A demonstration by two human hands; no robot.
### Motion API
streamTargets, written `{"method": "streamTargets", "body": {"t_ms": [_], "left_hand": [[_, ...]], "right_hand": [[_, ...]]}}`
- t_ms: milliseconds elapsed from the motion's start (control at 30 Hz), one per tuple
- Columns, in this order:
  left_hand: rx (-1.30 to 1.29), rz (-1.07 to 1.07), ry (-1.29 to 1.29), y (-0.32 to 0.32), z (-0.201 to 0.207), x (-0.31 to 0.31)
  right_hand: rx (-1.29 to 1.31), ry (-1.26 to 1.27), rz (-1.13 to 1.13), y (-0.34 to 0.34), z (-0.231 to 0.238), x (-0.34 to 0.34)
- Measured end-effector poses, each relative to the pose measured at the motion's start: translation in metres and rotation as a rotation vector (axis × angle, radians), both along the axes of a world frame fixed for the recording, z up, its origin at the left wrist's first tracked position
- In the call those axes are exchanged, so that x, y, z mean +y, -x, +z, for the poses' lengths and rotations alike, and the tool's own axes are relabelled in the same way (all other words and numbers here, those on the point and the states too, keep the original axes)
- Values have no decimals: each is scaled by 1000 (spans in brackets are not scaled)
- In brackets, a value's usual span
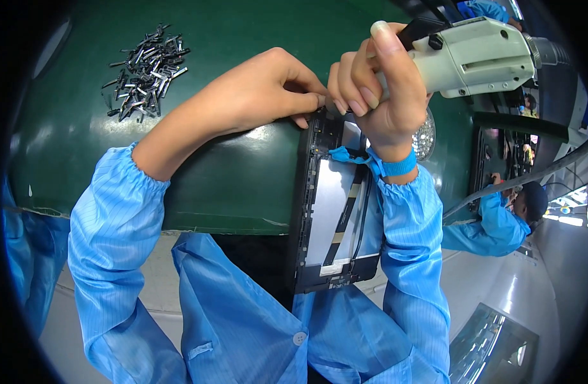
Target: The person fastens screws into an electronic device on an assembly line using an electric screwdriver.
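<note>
My right hand is wrapped around a pale grey-green electric screwdriver, whose cord end points to the right. The driver's tip is hidden behind my fingers. Beside it, my left hand is closed at the far end of a flat device with a black frame. Its thumb and fingertips come together there, and what lies between them cannot be made out. Silver panels and dark cables show inside the device, which sticks out past the table's near edge. A blue wrist strap circles my right wrist.
A pile of small black and silver parts lies on the green table at the left. Behind my right wrist is a round shiny dish. A grey cable crosses the right side, where a co-worker in blue sits.
</note>
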State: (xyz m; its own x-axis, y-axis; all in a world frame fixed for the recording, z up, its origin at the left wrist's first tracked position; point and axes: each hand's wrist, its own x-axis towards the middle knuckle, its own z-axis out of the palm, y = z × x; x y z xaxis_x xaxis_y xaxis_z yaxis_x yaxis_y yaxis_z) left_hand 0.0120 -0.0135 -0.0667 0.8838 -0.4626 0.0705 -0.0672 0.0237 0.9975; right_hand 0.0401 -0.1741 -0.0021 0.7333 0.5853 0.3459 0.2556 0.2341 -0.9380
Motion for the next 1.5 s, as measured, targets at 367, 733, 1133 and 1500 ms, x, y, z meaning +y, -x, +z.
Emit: {"method": "streamTargets", "body": {"t_ms": [367,733,1133,1500], "left_hand": [[53,-65,-82,-1,2,5],[-611,328,-557,149,47,-36],[-591,343,-949,181,31,-60],[-824,553,-950,-50,20,-12]], "right_hand": [[8,-44,0,4,1,1],[101,-43,-265,12,9,3],[-60,-146,-428,-5,47,-93],[49,-382,-643,-29,25,-198]]}}
